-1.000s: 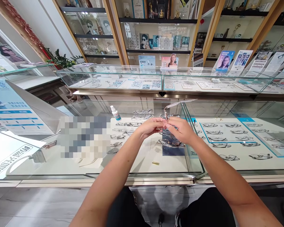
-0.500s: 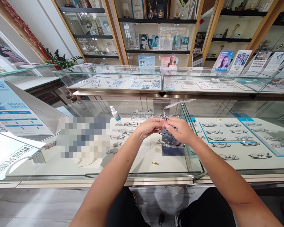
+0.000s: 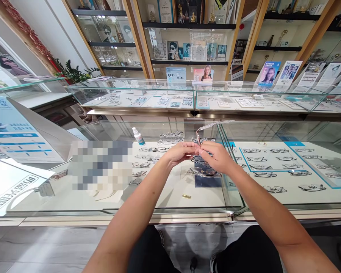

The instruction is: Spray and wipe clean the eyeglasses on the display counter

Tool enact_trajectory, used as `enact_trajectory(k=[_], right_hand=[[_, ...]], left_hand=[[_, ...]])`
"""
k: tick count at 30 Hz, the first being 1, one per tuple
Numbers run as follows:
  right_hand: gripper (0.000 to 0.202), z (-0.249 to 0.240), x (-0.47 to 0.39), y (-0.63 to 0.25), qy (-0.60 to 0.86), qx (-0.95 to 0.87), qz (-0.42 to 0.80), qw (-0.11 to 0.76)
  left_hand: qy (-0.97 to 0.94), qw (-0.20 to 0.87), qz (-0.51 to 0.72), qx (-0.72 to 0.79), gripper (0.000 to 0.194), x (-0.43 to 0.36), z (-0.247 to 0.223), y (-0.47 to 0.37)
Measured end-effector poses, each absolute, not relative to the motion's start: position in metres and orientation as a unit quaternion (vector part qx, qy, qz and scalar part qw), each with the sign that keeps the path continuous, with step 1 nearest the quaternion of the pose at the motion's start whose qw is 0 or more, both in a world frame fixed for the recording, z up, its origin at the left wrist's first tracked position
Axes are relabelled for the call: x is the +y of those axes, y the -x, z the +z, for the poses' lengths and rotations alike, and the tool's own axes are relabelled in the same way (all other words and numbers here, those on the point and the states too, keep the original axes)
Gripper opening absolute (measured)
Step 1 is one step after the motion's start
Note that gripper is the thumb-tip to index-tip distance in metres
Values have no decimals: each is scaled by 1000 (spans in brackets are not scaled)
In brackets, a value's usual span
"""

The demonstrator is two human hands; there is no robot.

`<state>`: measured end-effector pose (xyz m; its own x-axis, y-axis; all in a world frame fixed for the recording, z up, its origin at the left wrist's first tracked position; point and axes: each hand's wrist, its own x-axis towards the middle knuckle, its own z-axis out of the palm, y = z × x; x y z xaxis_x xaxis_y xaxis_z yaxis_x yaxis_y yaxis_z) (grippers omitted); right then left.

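Over the glass counter, my left hand [image 3: 182, 152] and my right hand [image 3: 216, 154] meet, their fingertips pinched together. Between them is what looks like a pair of glasses [image 3: 198, 137], seen edge-on. Its reddish-brown part rises from the fingers, and a thin, clear arm stretches away to the upper right. My fingers hide the lower part of it. Rows of spectacle frames [image 3: 206, 172] lie below and behind my hands. Nearer to me is a small gold-coloured bar [image 3: 186, 196]. Left of my hands stands a white spray bottle [image 3: 138, 136] with a blue label.
A blurred patch [image 3: 102, 165] covers things on the left of the counter, beside a thin chain [image 3: 105, 197]. A sign [image 3: 19, 132] stands at far left. More spectacle frames [image 3: 275, 189] lie at right. Behind are another glass showcase [image 3: 147, 110] and display shelves [image 3: 187, 62].
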<state>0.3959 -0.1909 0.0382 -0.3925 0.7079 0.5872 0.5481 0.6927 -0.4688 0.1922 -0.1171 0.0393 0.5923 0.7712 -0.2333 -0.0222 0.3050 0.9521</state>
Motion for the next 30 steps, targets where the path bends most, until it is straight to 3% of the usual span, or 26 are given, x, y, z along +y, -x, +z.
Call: enact_trajectory(k=[12,30], right_hand=[[41,36,-190,-395,356,-829,106,418],[43,32,-187,-395,366,-783,160,477]], left_hand=[[-482,763,259,345,33,-110,34,-191],[-495,735,318,338,44,-111,31,-194]])
